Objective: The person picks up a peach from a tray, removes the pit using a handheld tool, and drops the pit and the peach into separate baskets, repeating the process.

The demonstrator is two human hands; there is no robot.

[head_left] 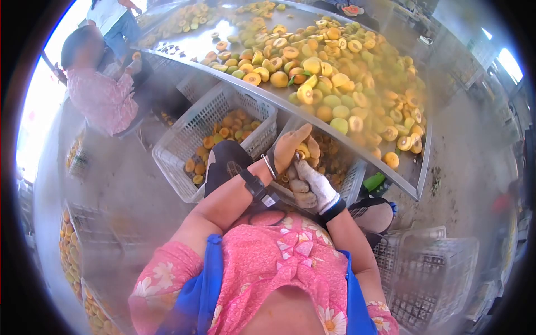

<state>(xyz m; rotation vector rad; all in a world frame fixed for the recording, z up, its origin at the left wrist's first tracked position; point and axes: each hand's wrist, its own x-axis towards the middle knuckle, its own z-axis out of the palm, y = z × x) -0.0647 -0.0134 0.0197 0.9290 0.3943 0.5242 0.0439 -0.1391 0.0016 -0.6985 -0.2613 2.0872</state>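
Note:
My left hand (289, 149), in an orange-brown glove, holds a yellow cut fruit (303, 149) between thumb and fingers. Close below it, my right hand (312, 187), in a whitish glove with soiled fingers, is closed round a small tool whose metal tip (297, 157) shows at the fruit. The rest of the tool is hidden in the fingers. Both hands are over a crate (352, 181) with fruit pieces in it, beside the edge of a metal table (357, 146). Many whole and halved yellow-orange fruits (340, 81) lie on the table.
A white crate (174, 146) with fruit stands at the left. Stacked empty crates (427, 273) are at the lower right, a green object (374, 181) near my knee. A seated person (100, 100) works at the left; another stands behind. More fruit crates (72, 223) line the far left.

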